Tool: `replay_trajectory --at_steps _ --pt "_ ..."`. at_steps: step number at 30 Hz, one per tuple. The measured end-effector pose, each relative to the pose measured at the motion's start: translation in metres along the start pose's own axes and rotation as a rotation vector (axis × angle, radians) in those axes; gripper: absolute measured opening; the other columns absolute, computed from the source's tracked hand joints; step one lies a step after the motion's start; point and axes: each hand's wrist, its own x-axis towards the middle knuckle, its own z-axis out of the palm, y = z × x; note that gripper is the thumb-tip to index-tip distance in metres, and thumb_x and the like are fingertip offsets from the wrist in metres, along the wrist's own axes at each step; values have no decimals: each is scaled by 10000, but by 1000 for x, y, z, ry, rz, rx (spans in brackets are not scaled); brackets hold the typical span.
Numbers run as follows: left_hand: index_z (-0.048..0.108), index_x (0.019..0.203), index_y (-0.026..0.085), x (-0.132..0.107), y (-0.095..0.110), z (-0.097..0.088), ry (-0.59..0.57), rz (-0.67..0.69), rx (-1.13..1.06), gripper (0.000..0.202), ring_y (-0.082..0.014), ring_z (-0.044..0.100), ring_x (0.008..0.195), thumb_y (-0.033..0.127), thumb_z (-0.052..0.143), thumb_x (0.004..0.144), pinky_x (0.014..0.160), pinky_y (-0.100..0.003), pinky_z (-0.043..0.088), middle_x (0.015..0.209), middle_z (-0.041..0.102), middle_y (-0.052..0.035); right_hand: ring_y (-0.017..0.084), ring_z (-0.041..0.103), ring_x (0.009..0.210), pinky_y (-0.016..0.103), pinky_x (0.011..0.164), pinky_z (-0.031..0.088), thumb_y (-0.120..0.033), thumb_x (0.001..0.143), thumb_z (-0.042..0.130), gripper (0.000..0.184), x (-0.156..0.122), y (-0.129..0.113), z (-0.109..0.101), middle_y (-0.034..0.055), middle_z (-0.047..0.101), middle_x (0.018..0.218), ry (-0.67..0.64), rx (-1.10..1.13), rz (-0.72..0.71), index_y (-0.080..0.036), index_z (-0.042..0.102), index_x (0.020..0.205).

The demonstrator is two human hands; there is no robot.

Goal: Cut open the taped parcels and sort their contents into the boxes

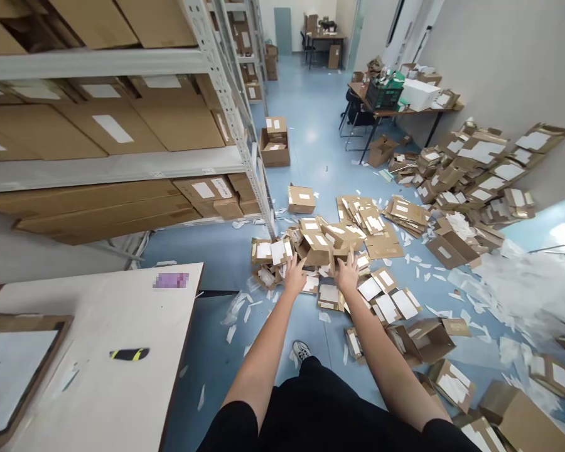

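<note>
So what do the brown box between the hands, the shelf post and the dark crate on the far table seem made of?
The brown box looks like matte cardboard: plain brown, flat-sided, with white patches on it. The shelf post is probably painted metal, pale grey with rows of punched holes. The dark crate may be moulded plastic, judging by its gridded sides; it's too far to be sure.

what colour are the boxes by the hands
Brown cardboard: the boxes show it best in the head view, the only one.
</note>
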Motion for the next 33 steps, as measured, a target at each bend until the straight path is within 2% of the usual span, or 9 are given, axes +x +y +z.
replay_trajectory --at_steps 4,8,11,15,19,22,25,29,33 --pt "584 1473 233 -24 -43 -48 132 -85 19 611 -338 242 1597 129 612 871 1281 -534 327 1713 320 -94 422 135 1596 585 1228 278 -175 849 587 597 0 -61 7 141 287 1711 -18 86 -153 -167 610 1446" --pt "551 1501 270 -61 -86 -110 310 -166 46 633 -334 289 1576 171 626 881 1280 -554 327 1702 343 -68 414 136 1592 598 1223 298 -204 869 577 603 -4 -139 11 135 275 1714 -17 175 -362 -180 574 1471" --pt "521 1525 279 -106 -116 -157 421 -243 64 643 -324 319 1561 205 635 897 1278 -539 334 1698 348 -68 400 149 1588 588 1232 294 -213 891 555 569 -22 -205 16 141 281 1705 -36 200 -524 -169 572 1458" --pt "508 1534 262 -191 -156 -209 573 -375 86 627 -307 350 1541 223 621 919 1275 -511 345 1682 368 -87 382 178 1578 585 1241 285 -222 897 555 587 -71 -295 29 152 289 1696 -86 254 -757 -170 540 1482" --pt "510 1532 264 -297 -192 -246 721 -531 101 633 -312 365 1527 224 630 912 1266 -524 358 1656 406 -87 388 189 1571 600 1235 291 -228 901 557 640 -149 -383 48 163 248 1710 -133 281 -971 -164 473 1533" --pt "508 1531 273 -386 -216 -268 815 -645 108 640 -311 387 1512 236 644 906 1251 -526 379 1643 425 -86 392 200 1570 585 1236 302 -234 895 579 672 -225 -444 60 151 226 1721 -179 277 -1125 -178 453 1553" --pt "502 1533 280 -479 -233 -284 914 -763 119 639 -310 400 1503 235 637 910 1240 -528 394 1636 438 -86 384 214 1568 579 1236 307 -237 910 565 661 -309 -494 69 145 227 1722 -245 324 -1285 -190 453 1560" --pt "496 1537 280 -598 -244 -293 1048 -903 148 638 -301 410 1496 226 629 915 1241 -517 394 1632 444 -85 375 233 1563 568 1231 322 -228 919 550 632 -425 -541 81 160 259 1707 -347 378 -1477 -174 473 1544" --pt "496 1537 275 -711 -240 -285 1175 -1070 166 633 -297 411 1496 221 628 921 1239 -504 397 1618 460 -92 360 255 1559 555 1218 352 -220 918 543 611 -543 -566 92 155 282 1696 -464 375 -1673 -178 491 1525"
